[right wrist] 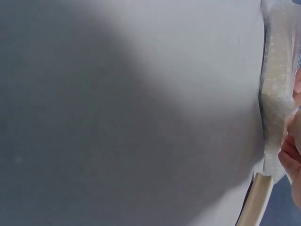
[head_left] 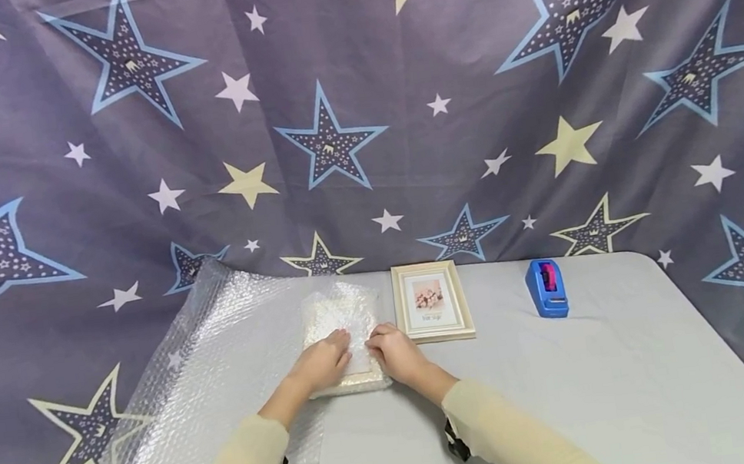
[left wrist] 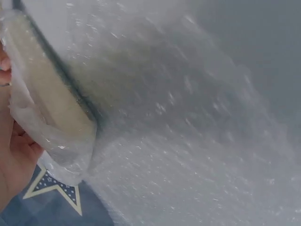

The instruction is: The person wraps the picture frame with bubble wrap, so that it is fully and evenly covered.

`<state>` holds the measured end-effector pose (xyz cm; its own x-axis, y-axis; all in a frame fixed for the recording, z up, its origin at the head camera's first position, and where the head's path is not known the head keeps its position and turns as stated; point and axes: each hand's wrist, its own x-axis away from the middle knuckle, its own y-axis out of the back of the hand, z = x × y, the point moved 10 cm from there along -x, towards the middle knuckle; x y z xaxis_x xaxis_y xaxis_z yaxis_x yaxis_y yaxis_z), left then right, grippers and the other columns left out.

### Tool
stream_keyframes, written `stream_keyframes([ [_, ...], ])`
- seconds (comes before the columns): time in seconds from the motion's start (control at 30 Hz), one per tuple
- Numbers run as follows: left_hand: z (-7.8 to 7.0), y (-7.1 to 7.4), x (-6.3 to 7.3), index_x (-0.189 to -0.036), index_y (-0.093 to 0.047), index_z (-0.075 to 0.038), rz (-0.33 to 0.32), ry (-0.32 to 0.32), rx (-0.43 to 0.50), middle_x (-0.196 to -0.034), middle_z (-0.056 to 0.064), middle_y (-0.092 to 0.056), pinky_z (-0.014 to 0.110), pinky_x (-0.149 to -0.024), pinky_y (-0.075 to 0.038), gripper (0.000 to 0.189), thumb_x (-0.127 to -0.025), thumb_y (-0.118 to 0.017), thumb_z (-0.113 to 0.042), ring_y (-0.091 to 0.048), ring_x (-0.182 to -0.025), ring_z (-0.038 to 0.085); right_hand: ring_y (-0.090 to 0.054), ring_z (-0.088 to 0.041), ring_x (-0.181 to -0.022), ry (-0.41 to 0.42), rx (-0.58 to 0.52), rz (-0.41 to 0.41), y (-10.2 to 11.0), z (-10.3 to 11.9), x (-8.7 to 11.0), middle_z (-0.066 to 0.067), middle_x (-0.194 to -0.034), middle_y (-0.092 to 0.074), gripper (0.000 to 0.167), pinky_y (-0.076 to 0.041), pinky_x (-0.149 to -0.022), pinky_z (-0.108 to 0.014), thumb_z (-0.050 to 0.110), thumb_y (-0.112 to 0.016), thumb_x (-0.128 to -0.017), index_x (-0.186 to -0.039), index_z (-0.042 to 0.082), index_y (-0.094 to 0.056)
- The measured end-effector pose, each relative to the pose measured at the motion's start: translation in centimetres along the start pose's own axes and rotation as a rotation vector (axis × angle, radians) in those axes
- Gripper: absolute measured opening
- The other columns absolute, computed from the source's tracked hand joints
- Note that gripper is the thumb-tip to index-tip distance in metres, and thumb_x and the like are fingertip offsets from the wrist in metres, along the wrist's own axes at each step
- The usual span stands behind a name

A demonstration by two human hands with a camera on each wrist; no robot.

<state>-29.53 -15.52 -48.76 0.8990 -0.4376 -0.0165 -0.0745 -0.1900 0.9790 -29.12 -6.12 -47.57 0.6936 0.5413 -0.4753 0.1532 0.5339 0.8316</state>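
Note:
A picture frame wrapped in bubble wrap (head_left: 341, 321) lies on the table in front of me, its pale edge showing through the plastic in both wrist views. My left hand (head_left: 324, 362) rests on the top of this package, its fingers laid across the wrap. At the package's right side, my right hand (head_left: 397, 354) has bent fingers and pinches the bubble wrap near the edge. The left wrist view shows the package's side (left wrist: 51, 80) close to the left hand (left wrist: 21, 155). In the right wrist view, the right hand's fingertips (right wrist: 289, 157) are at the wrap.
A loose sheet of bubble wrap (head_left: 208, 376) spreads left of the package and hangs past the table's left edge. An unwrapped cream picture frame (head_left: 456, 283) lies just to the right. Farther right stands a blue tape dispenser (head_left: 551, 304). A star-patterned curtain (head_left: 369, 209) hangs behind the table.

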Motion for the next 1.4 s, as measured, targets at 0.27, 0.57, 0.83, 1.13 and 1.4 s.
stream_keyframes([
  [0.27,-0.2,1.4,-0.8,-0.124,-0.060,0.002,-0.072,0.024,-0.019,-0.128,0.020,-0.063,0.046,-0.103,-0.050,0.036,-0.096,-0.052,-0.018,-0.059,-0.121,0.034,-0.064,-0.018,-0.090,-0.005,-0.013,0.009,0.1,0.0,-0.1,-0.004,-0.092,-0.068,0.012,-0.057,-0.084,-0.025,0.003,-0.070,-0.083,-0.094,0.004,-0.074],
  [0.57,-0.4,0.2,-1.1,-0.133,-0.054,0.002,0.000,-0.009,-0.015,-0.137,0.019,-0.056,0.046,-0.108,-0.046,0.040,-0.098,-0.048,-0.016,-0.053,-0.130,0.034,-0.064,-0.019,-0.088,0.026,-0.012,0.020,-0.1,0.5,-0.3,-0.004,-0.090,-0.068,0.010,-0.057,-0.082,-0.025,0.003,-0.069,-0.084,-0.092,0.004,-0.073],
  [0.83,0.2,1.0,-0.7,-0.138,-0.049,0.000,-0.049,0.044,0.098,-0.142,0.017,-0.053,0.046,-0.114,-0.041,0.043,-0.098,-0.049,-0.018,-0.050,-0.133,0.033,-0.065,-0.021,-0.095,-0.062,-0.067,0.041,0.6,-0.8,-1.5,-0.006,-0.096,-0.070,0.014,-0.057,-0.088,-0.031,0.013,-0.067,-0.087,-0.097,0.004,-0.071],
  [1.13,0.5,1.0,-0.1,-0.135,-0.051,0.004,-0.075,0.043,0.089,-0.138,0.022,-0.054,0.047,-0.112,-0.042,0.045,-0.097,-0.051,-0.021,-0.052,-0.130,0.036,-0.061,-0.025,-0.112,-0.026,0.017,0.067,0.1,-1.0,-2.3,-0.011,-0.114,-0.067,0.030,-0.050,-0.104,-0.033,0.013,-0.068,-0.086,-0.113,0.000,-0.066],
  [1.4,0.7,0.0,0.1,-0.135,-0.051,0.004,-0.043,0.044,0.050,-0.139,0.021,-0.054,0.045,-0.113,-0.042,0.046,-0.098,-0.050,-0.023,-0.052,-0.131,0.034,-0.056,-0.024,-0.119,-0.029,0.086,0.174,-1.3,-0.7,-2.0,-0.010,-0.122,-0.063,0.032,-0.046,-0.109,-0.032,0.015,-0.061,-0.092,-0.120,0.000,-0.063],
])
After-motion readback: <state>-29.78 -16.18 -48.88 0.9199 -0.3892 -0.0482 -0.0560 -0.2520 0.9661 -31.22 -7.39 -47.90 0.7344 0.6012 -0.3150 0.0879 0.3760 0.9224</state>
